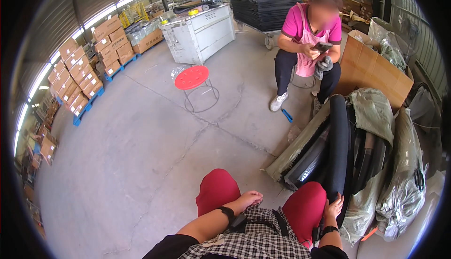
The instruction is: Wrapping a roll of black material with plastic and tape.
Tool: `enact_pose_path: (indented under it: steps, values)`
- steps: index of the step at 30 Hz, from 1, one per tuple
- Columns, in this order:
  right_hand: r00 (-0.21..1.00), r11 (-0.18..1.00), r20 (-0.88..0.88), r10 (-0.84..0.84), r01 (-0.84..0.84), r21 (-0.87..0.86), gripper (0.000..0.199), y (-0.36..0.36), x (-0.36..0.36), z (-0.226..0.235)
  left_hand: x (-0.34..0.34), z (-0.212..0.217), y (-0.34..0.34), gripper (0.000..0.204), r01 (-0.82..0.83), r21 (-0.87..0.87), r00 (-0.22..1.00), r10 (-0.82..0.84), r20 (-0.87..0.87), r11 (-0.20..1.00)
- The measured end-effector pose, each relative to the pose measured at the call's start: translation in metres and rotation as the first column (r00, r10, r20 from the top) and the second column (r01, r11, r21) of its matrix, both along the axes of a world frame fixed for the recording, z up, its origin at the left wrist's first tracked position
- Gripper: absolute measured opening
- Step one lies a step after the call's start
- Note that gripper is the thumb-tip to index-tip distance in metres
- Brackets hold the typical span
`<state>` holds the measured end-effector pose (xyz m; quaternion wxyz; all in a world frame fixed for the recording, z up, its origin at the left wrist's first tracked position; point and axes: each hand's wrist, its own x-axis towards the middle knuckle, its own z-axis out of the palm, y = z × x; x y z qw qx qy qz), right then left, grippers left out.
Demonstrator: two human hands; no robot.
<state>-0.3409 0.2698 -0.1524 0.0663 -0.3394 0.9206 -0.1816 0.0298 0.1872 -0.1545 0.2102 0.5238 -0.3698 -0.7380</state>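
Observation:
My right hand [334, 206] is at the lower end of a long black roll [338, 141], its fingers against the side beside my right knee. The roll looks like rubber or matting and leans upward, away from me. More dark rolls [310, 161] lie alongside it in a torn grey-green woven wrapping [373, 111]. Over my lap, my left hand [250, 199] is curled closed, and I see nothing in it. A checked apron [244, 242] covers my lap between my red-clad knees.
A seated person [314, 38] holds a phone [322, 46]. A blue cutter [287, 115] lies on the floor near their shoe. Ahead stand a red stool [191, 77] and a grey cabinet [202, 36]. At right are a large carton [371, 69] and a plastic-wrapped bundle [404, 179]; boxes [77, 73] fill pallets at left.

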Motion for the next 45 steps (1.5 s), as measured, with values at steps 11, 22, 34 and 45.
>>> enact_pose_path:
  steps: [11, 22, 34, 45]
  values:
    - [0.999, 0.999, 0.046, 0.004, -0.006, 0.033, 0.069, 0.0, -0.002, -0.002, 0.0, -0.006, -0.001, 0.016, -0.003, 0.008, 1.0, 0.003, -0.024, 1.0]
    - [1.0, 1.0, 0.029, 0.007, -0.007, -0.001, 0.069, -0.001, -0.004, -0.005, -0.001, -0.003, -0.002, 0.015, -0.009, 0.022, 0.998, 0.01, -0.057, 1.0]
    - [1.0, 1.0, 0.005, -0.003, 0.003, -0.016, 0.069, -0.001, -0.003, -0.007, 0.0, -0.008, -0.001, 0.016, -0.009, 0.017, 0.998, 0.01, -0.058, 1.0]
    - [1.0, 1.0, -0.01, 0.01, -0.011, -0.01, 0.068, 0.001, 0.002, 0.002, 0.004, 0.001, 0.001, 0.016, -0.013, 0.014, 0.998, 0.013, -0.06, 1.0]
